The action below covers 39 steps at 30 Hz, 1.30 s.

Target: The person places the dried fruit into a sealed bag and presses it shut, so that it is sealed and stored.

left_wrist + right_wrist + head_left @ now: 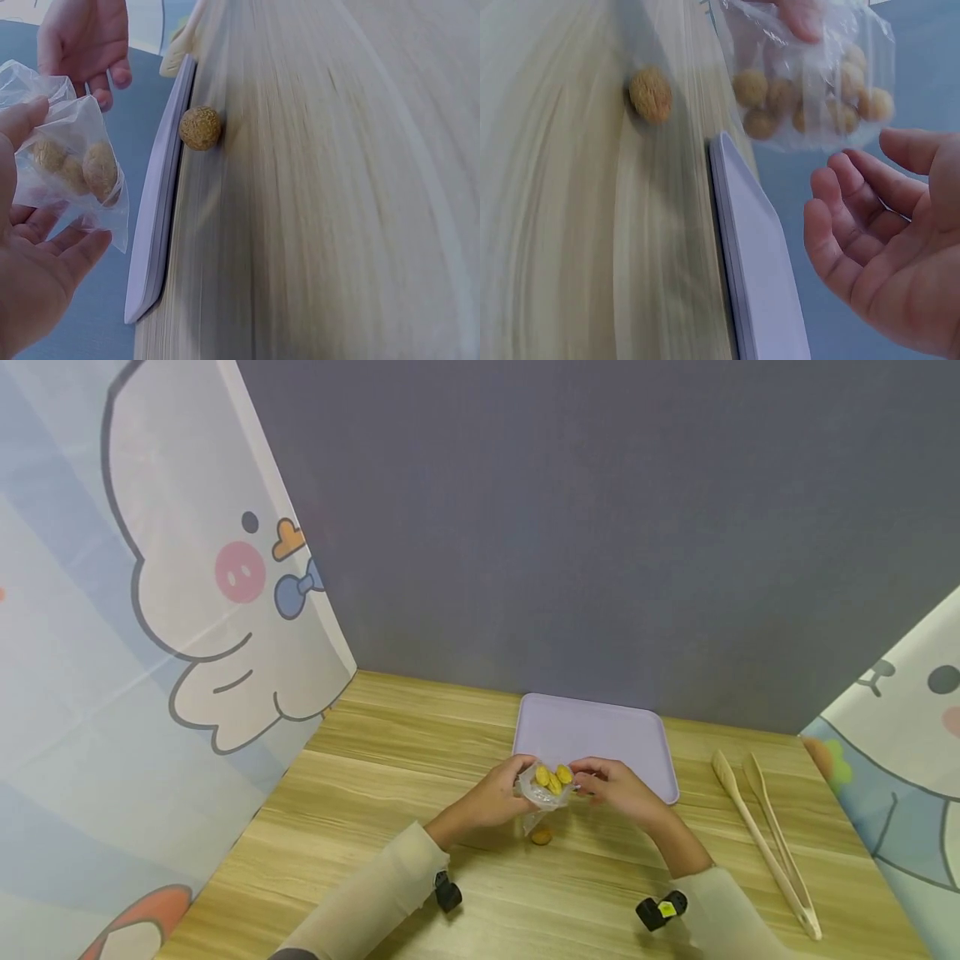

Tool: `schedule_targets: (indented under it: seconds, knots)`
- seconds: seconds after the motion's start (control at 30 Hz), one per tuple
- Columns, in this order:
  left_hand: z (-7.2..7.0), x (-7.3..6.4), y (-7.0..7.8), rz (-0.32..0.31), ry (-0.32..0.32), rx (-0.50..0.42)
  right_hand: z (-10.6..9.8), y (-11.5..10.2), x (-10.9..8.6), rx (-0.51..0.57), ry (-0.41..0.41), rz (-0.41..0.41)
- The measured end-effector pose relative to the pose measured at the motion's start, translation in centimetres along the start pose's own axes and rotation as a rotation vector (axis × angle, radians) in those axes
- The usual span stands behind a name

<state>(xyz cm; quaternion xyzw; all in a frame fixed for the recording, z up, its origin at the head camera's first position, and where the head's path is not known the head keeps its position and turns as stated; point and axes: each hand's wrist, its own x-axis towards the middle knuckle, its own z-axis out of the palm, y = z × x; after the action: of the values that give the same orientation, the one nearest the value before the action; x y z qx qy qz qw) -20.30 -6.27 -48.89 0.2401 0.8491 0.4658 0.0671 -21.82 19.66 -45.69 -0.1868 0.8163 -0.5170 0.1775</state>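
Observation:
A clear plastic bag [542, 795] with several brown, rough-shelled walnuts [844, 116] in it is held up over the table by my left hand [498, 789]. The left thumb lies on one side of the bag [82, 124] and the fingers on the other. Close beside the bag is my right hand [618, 789], its fingers loosely bent with nothing seen between them; whether a fingertip touches the plastic, I cannot tell. One loose walnut [541, 836] lies on the table below the bag, and shows also in the right wrist view as a walnut [651, 94] near the tray.
A pale lilac tray [600, 731] lies flat behind the hands, near the grey back panel [585, 527]. To the right rests a pair of long wooden tongs [776, 847]. Printed cloth walls [210, 693] border the wood-grain table [322, 835] at both sides.

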Motion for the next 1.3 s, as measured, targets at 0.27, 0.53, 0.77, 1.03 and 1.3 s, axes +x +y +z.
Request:
schedule_targets:
  seconds: [0.27, 0.53, 0.77, 1.03, 1.3]
  knots:
    - [-0.1, -0.1, 0.4, 0.004, -0.019, -0.024, 0.6, 0.0, 0.8, 0.116, -0.016, 0.041]
    - [0.1, -0.2, 0.5, 0.008, -0.027, -0.045, 1.0, 0.3, 1.1, 0.156, 0.008, 0.087]
    - [0.3, -0.2, 0.3, 0.016, -0.023, -0.05, 1.6, 0.4, 0.9, 0.201, 0.039, 0.14]
    - [0.2, -0.2, 0.2, 0.02, -0.002, -0.054, 2.8, 0.0, -0.2, 0.15, 0.099, 0.158]
    - [0.4, -0.1, 0.0, 0.008, 0.04, -0.06, 4.7, -1.4, -1.5, 0.087, 0.278, 0.206]
